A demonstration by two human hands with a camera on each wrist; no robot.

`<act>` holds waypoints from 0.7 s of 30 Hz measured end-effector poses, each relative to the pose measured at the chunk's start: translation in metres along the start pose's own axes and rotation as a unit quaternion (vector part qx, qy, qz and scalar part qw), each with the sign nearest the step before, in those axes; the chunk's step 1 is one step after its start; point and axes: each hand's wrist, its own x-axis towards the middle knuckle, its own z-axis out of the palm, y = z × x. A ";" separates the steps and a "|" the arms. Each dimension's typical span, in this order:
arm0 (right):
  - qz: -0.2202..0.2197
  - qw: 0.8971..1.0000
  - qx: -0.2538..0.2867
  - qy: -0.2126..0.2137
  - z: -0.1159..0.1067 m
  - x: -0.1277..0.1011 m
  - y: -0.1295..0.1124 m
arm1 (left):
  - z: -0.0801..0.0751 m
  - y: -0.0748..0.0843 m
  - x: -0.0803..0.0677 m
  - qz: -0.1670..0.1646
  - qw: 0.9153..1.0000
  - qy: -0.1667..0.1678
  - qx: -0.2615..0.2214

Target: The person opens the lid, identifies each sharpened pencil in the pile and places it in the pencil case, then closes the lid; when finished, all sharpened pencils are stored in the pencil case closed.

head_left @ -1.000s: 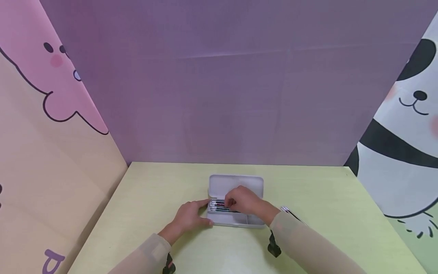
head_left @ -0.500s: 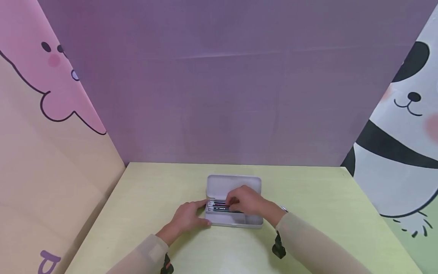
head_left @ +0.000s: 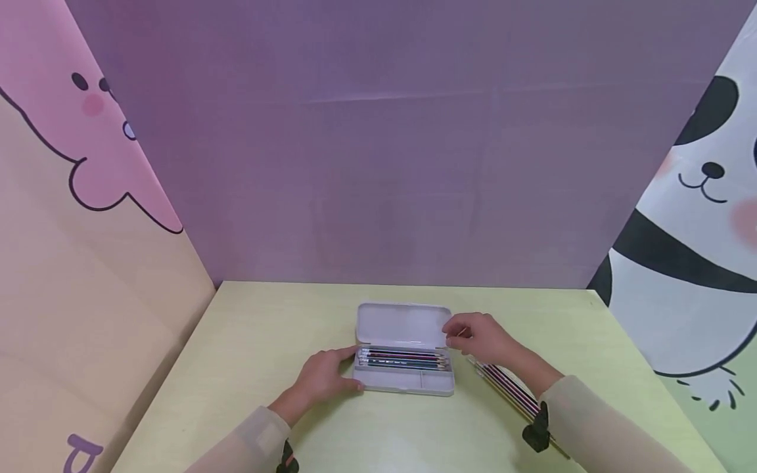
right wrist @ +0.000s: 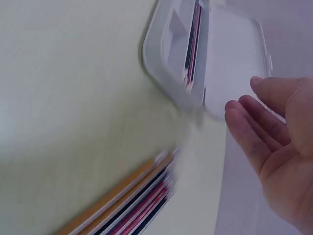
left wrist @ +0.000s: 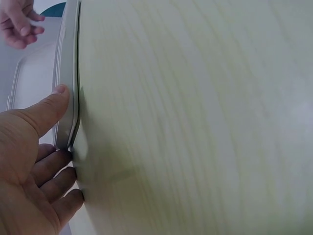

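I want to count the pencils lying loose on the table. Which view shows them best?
The right wrist view: the loose pencils lie close and large, though blurred. The head view shows them small, partly under the right forearm. The left wrist view shows none.

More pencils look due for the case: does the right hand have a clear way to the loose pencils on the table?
Probably yes. The right hand is empty with fingers relaxed, beside the open case. The loose pencils lie uncovered on the table just below its wrist; nothing sits between.
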 end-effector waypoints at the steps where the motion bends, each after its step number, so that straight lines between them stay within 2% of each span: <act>1: 0.012 1.000 0.010 0.002 -0.001 -0.003 0.004 | 0.000 0.000 0.000 -0.001 1.000 0.000 0.001; 7: 0.043 0.998 0.053 0.010 0.003 -0.013 0.028 | -0.001 0.000 0.000 0.004 1.000 -0.001 -0.002; 12: 0.059 0.992 0.107 0.018 0.012 -0.011 0.041 | -0.001 -0.001 0.000 0.004 1.000 0.000 -0.002; 21: 0.082 0.970 0.227 0.019 0.018 -0.004 0.044 | -0.001 0.000 0.000 0.004 1.000 0.005 -0.003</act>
